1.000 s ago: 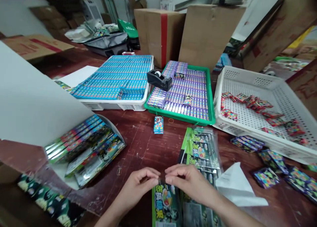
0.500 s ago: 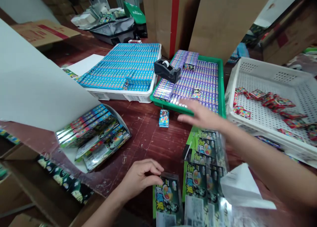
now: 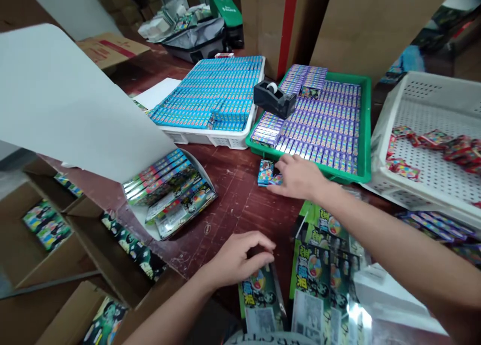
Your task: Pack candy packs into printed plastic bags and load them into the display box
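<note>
My right hand point(image 3: 298, 177) reaches across the dark wooden table and its fingers close on a small blue box point(image 3: 266, 172) lying just in front of the green tray point(image 3: 365, 134). My left hand point(image 3: 240, 257) stays near me, fingers curled and pinching the top edge of a clear green-and-black packet point(image 3: 261, 302). A pile of the same packets point(image 3: 323, 265) lies under my right forearm.
A white tray of blue boxes point(image 3: 210, 97) and the green tray of purple boxes, with a black tape dispenser point(image 3: 274, 98) on it, stand behind. A white perforated basket point(image 3: 432, 149) holds red boxes at right. An open white carton point(image 3: 165, 189) and cardboard boxes point(image 3: 56, 234) sit left.
My right hand let go of the packet, swung forward and came down onto the small blue box. My left hand kept the packet. The view moved forward and left.
</note>
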Motion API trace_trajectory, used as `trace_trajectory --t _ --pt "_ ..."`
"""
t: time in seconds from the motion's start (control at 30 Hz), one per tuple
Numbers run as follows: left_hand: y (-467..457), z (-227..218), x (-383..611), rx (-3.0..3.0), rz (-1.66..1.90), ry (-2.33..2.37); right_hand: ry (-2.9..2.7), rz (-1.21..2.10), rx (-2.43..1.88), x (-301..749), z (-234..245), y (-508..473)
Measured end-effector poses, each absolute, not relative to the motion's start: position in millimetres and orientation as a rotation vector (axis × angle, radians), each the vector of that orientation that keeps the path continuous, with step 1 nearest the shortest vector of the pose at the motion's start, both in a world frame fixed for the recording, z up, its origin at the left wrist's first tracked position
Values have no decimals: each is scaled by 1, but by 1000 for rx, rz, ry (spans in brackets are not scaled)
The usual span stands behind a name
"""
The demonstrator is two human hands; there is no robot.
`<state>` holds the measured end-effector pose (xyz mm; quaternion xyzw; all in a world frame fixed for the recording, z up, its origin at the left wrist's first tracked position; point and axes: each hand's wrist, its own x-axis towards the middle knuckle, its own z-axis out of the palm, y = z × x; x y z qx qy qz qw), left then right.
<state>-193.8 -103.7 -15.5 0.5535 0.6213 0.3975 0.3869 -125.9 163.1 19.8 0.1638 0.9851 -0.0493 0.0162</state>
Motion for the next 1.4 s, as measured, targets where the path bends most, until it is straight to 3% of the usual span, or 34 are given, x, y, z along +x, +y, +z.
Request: trace_trajectory --t 0.23,0.4,0.53,0.7,0.83,0.97,1.1,1.2,1.4 --pt "-133 -19 -217 1363 1014 1763 2974 -148 757 -164 -11 131" --pt "-181 -30 -238 528 1425 2384 2965 -223 778 -160 -8 133" --pt "-213 -38 -224 -6 1614 2362 3020 -379 471 -110 -7 105" --pt "-227 -58 -208 -118 1662 2362 2961 -635 69 -43 -22 54" --pt "-232 -62 -205 135 1484 2581 2965 -734 153 -28 -32 35" --pt "-232 -54 -194 937 960 2919 2959 -707 204 -27 -33 39" --pt "-206 -45 -187 1574 546 2535 2981 -586 246 -24 -26 49" --pt "-180 -40 -195 1612 404 2325 3003 -504 268 -17 -23 54" --pt "-157 -29 -202 1693 295 2333 3029 -497 252 -7 -28 60"
